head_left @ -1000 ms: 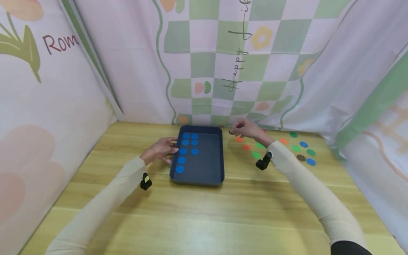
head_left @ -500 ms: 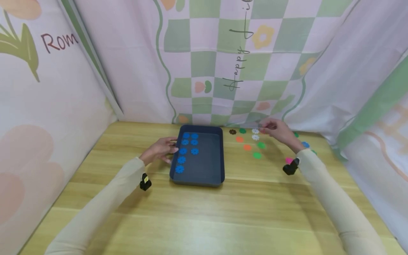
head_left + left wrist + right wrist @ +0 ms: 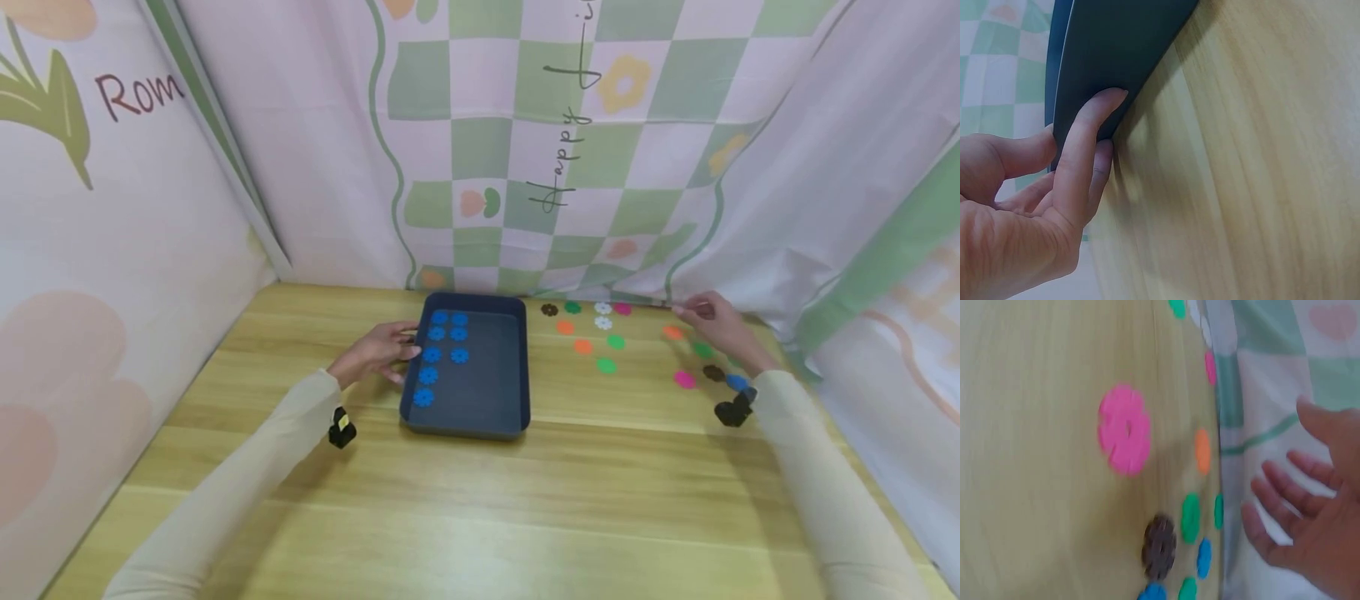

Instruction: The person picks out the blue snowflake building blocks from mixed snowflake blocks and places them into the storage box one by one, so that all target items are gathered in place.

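A dark grey-blue tray [image 3: 491,375] lies on the wooden table, with several blue flower-shaped discs [image 3: 431,355] in two columns along its left side. My left hand [image 3: 373,350] touches the tray's left edge. In the left wrist view its fingers [image 3: 1072,162] rest against the outer wall, one fingertip right at the rim. At the back right, my right hand [image 3: 718,323] hovers over loose flower discs near the curtain. The right wrist view shows that hand [image 3: 1316,506] with fingers spread and nothing between them, beside a pink disc [image 3: 1125,430] and a brown disc [image 3: 1159,547].
Between tray and right hand lie loose discs: a brown one [image 3: 550,310], white [image 3: 603,322], orange [image 3: 582,347] and light green [image 3: 607,366]. More lie under and around the right hand, including a blue one [image 3: 737,382]. A patterned curtain [image 3: 480,167] hangs behind the table.
My right hand has moved right along the table's back, from beside the brown disc near the tray to over the far-right discs. That brown disc now lies on the table. My left hand stays put.
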The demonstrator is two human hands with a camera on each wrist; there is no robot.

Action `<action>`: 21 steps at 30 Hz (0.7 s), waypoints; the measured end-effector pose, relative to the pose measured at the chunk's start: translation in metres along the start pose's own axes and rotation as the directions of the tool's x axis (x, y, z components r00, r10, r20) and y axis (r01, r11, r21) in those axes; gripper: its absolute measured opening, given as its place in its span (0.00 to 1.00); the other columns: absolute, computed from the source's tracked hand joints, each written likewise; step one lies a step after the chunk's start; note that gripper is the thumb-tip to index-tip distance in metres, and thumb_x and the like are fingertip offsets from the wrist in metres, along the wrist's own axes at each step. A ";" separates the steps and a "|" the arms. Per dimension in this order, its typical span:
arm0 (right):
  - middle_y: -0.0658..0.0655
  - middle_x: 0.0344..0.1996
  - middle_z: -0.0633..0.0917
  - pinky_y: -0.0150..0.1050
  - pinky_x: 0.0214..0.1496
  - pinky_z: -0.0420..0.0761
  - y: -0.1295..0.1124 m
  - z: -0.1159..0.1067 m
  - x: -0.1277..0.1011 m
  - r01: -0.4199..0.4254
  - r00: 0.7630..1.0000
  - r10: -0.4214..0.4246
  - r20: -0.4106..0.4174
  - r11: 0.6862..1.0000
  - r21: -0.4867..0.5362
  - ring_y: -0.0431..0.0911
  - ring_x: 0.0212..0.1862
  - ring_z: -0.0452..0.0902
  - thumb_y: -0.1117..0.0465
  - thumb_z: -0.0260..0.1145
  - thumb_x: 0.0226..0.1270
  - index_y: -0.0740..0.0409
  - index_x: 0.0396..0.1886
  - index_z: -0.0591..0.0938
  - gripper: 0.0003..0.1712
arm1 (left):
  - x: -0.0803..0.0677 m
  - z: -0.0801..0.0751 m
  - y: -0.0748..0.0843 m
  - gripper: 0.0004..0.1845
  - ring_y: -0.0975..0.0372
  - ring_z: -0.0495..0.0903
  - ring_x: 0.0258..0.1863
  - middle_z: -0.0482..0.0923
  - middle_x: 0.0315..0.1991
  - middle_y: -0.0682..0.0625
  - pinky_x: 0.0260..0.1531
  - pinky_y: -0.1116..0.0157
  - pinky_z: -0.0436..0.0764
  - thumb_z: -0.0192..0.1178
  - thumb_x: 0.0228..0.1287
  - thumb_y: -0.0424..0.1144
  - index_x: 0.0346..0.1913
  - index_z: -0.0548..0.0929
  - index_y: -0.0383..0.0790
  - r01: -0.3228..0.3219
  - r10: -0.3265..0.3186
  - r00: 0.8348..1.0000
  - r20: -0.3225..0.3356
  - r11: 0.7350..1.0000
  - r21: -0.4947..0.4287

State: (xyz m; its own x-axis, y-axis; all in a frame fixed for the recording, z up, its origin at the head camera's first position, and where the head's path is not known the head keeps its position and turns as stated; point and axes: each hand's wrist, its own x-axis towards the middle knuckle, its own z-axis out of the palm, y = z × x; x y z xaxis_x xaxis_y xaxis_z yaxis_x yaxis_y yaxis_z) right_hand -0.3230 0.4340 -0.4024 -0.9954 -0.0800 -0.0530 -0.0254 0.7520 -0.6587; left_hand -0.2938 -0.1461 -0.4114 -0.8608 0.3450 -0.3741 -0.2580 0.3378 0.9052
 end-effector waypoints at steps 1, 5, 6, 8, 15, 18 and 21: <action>0.85 0.70 0.63 0.75 0.73 0.65 0.004 -0.003 -0.002 -0.022 1.000 0.022 0.001 1.000 0.001 0.77 0.71 0.60 0.38 0.49 0.85 0.79 0.75 0.57 0.47 | 0.000 0.000 0.000 0.36 0.39 0.67 0.75 0.50 0.83 0.31 0.29 0.65 0.91 0.52 0.82 0.31 0.85 0.51 0.39 -0.001 0.001 1.000 0.001 1.000 0.000; 0.85 0.71 0.60 0.77 0.70 0.65 0.023 -0.012 -0.009 -0.075 0.997 0.074 -0.033 0.997 -0.016 0.79 0.70 0.59 0.34 0.44 0.84 0.79 0.76 0.54 0.51 | -0.001 0.000 0.000 0.36 0.39 0.67 0.75 0.49 0.83 0.31 0.30 0.64 0.92 0.52 0.82 0.31 0.85 0.51 0.38 -0.004 0.004 1.000 0.004 1.000 0.000; 0.85 0.72 0.60 0.78 0.70 0.65 0.029 -0.014 -0.010 -0.082 0.996 0.082 -0.045 0.996 -0.015 0.79 0.70 0.59 0.34 0.43 0.84 0.79 0.77 0.54 0.51 | -0.002 0.000 0.001 0.36 0.39 0.68 0.74 0.50 0.83 0.31 0.29 0.64 0.91 0.52 0.82 0.31 0.85 0.51 0.39 -0.002 0.002 1.000 0.004 1.000 -0.003; 0.84 0.72 0.60 0.78 0.70 0.65 0.041 -0.017 -0.010 -0.091 0.994 0.089 -0.069 0.996 -0.018 0.78 0.70 0.60 0.33 0.42 0.84 0.77 0.77 0.54 0.51 | -0.003 0.000 0.001 0.36 0.39 0.69 0.74 0.50 0.83 0.32 0.29 0.65 0.91 0.53 0.82 0.31 0.85 0.51 0.39 0.001 -0.001 1.000 0.002 1.000 -0.005; 0.89 0.69 0.59 0.79 0.70 0.61 0.070 -0.025 -0.007 -0.061 0.998 0.061 0.000 0.997 -0.042 0.82 0.69 0.58 0.47 0.52 0.86 0.83 0.76 0.52 0.44 | -0.005 -0.001 0.002 0.36 0.40 0.70 0.73 0.51 0.83 0.33 0.28 0.66 0.91 0.52 0.82 0.31 0.85 0.51 0.41 0.005 -0.005 1.000 -0.002 1.000 -0.013; 0.90 0.69 0.56 0.79 0.72 0.61 0.080 -0.028 -0.009 -0.082 0.993 0.085 0.079 0.996 -0.029 0.83 0.69 0.55 0.52 0.57 0.84 0.86 0.75 0.48 0.46 | -0.005 -0.001 0.002 0.36 0.40 0.70 0.73 0.52 0.83 0.33 0.28 0.66 0.91 0.52 0.82 0.32 0.85 0.51 0.41 0.009 -0.009 1.000 0.006 1.000 -0.014; 0.90 0.69 0.56 0.76 0.72 0.64 0.086 -0.030 -0.010 -0.104 0.989 0.109 0.105 0.993 -0.048 0.82 0.68 0.56 0.49 0.60 0.82 0.86 0.74 0.50 0.48 | -0.004 0.000 0.002 0.36 0.40 0.70 0.73 0.52 0.82 0.33 0.29 0.65 0.91 0.52 0.82 0.32 0.85 0.51 0.42 0.016 -0.016 1.000 0.009 1.000 -0.017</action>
State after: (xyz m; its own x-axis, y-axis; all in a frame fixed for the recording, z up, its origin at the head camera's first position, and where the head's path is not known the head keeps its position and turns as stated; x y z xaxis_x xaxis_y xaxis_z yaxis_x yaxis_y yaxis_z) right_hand -0.3182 0.5196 -0.4361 -0.9770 -0.0659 -0.2026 0.0740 0.7869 -0.6127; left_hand -0.2911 -0.1473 -0.4083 -0.8525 0.3477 -0.3903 -0.2791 0.3286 0.9023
